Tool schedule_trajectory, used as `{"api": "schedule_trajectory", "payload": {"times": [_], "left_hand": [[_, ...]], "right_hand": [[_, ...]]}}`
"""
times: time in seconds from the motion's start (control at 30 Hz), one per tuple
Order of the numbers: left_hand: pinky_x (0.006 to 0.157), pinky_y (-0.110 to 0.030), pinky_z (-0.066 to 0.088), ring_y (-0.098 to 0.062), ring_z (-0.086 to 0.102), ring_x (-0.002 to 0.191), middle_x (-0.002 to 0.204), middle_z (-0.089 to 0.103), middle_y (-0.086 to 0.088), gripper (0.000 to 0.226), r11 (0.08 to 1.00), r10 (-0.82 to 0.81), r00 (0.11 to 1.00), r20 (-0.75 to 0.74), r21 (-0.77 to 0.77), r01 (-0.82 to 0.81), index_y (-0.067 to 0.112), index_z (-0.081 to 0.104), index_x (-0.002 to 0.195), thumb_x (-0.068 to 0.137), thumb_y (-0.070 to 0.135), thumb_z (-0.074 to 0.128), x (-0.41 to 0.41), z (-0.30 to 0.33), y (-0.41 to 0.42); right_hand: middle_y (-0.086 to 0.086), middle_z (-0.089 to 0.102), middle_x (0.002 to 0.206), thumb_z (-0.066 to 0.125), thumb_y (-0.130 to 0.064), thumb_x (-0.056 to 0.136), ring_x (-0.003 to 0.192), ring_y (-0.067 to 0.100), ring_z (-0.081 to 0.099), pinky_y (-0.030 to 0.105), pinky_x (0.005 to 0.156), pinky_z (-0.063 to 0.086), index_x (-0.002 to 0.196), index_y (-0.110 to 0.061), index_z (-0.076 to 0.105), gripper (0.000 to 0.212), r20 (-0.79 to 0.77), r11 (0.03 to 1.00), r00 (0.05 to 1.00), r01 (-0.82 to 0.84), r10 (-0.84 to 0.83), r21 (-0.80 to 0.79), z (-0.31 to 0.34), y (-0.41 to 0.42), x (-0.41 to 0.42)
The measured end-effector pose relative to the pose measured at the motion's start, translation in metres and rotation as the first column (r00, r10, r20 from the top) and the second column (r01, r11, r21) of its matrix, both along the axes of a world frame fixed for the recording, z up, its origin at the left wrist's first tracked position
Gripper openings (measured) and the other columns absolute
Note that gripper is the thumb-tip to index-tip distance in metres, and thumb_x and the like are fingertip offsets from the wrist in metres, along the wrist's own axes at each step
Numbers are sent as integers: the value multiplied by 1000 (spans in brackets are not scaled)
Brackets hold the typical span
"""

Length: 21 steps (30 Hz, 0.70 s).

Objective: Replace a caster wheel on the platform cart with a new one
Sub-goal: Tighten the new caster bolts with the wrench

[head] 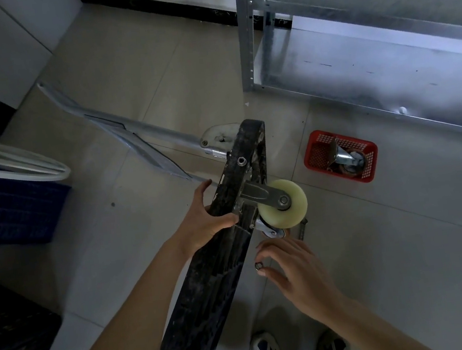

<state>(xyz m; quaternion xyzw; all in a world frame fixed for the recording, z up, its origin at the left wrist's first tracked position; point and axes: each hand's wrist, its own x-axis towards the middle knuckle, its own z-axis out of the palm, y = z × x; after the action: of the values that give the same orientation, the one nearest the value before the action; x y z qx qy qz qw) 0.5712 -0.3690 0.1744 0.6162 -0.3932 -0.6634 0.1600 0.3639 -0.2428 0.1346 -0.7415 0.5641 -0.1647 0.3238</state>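
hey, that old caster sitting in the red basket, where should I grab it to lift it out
Judging by its pose, take the metal fork of the old caster, coming straight down from above. It lies in the red basket with walls on every side, so only the top is open. The flat mounting plate stands up on the left and could be pinched too; the wheel sits lower in the basket.

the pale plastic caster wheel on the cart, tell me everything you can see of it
The pale, cream-coloured plastic caster wheel looks smooth and slightly translucent. A grey metal fork holds it, with a nut at the axle, and the fork joins the underside of the black plastic platform cart, which stands tipped on its edge. The wheel hangs clear of the tiled floor. Neither hand touches it: the left hand grips the cart's edge beside it, and the right hand pinches a small metal nut below.
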Motion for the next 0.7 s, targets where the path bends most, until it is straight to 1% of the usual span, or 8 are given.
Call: {"api": "schedule_trajectory", "payload": {"times": [0.13, 0.2, 0.3, 0.37, 0.43, 0.53, 0.6, 0.7], "left_hand": [[88, -44, 59, -35, 73, 95, 105, 75, -11, 94, 999, -33, 999, -14, -25, 32, 44, 24, 149, 82, 4, 77, 4, -3, -2], [90, -46, 59, -36, 72, 96, 108, 73, -14, 96, 999, -30, 999, -16, -37, 29, 44, 23, 150, 79, 9, 78, 3, -4, -1], [87, -41, 60, -35, 73, 93, 109, 71, -15, 93, 998, -33, 999, 2, -51, 33, 40, 21, 152, 84, 5, 75, 0, -6, 2], [88, -45, 60, -34, 73, 92, 109, 72, -15, 91, 997, -43, 999, -2, -61, 43, 40, 23, 151, 85, 4, 74, 2, -7, 1], [89, -48, 59, -31, 74, 90, 106, 73, -10, 89, 995, -61, 998, 16, -79, 62, 42, 26, 148, 84, 7, 75, 3, -5, 0], [89, -48, 59, -22, 74, 89, 104, 73, 1, 90, 985, -109, 986, 124, -119, 124, 48, 28, 146, 74, 23, 76, -3, -1, 1], [90, -49, 58, -20, 72, 91, 106, 71, 5, 95, 986, -98, 984, 146, -121, 116, 50, 26, 147, 68, 30, 74, -7, -1, 2], [89, -50, 58, -20, 73, 90, 110, 69, 4, 100, 987, -103, 985, 141, -112, 119, 52, 23, 148, 67, 27, 76, -7, -1, -1]], "right_hand": [[-22, 58, 119, 64, -39, 95, 117, -3, 53, 6, 103, 22, 108, -33, 60, 14, 8, 1000, 1000, 7, -7, 1, -3, -3, 0], [-22, 57, 120, 63, -38, 97, 117, -3, 53, 9, 103, 28, 109, -32, 60, 14, 39, 999, 999, 25, -23, -31, -1, -5, 1], [-20, 58, 119, 60, -36, 99, 115, -2, 55, 19, 98, 40, 111, -30, 60, 14, 85, 992, 994, 78, -69, -99, 7, -12, -2], [-18, 60, 117, 59, -36, 99, 111, 0, 56, 22, 95, 43, 111, -29, 62, 15, 93, 985, 992, 103, -91, -138, 13, -19, -6], [-17, 60, 116, 58, -38, 99, 110, 1, 57, 22, 94, 43, 111, -28, 63, 16, 86, 982, 991, 113, -100, -150, 18, -26, -10], [-18, 60, 116, 56, -40, 98, 110, 0, 55, 20, 94, 41, 109, -29, 63, 17, 65, 981, 993, 113, -104, -159, 23, -33, -11], [-19, 60, 115, 54, -41, 99, 110, -2, 55, 19, 95, 39, 109, -30, 63, 18, 54, 984, 995, 95, -87, -150, 24, -36, -10], [-21, 59, 116, 56, -41, 99, 112, -2, 54, 20, 98, 39, 111, -31, 63, 17, 47, 989, 997, 61, -55, -136, 23, -36, -9]]}}
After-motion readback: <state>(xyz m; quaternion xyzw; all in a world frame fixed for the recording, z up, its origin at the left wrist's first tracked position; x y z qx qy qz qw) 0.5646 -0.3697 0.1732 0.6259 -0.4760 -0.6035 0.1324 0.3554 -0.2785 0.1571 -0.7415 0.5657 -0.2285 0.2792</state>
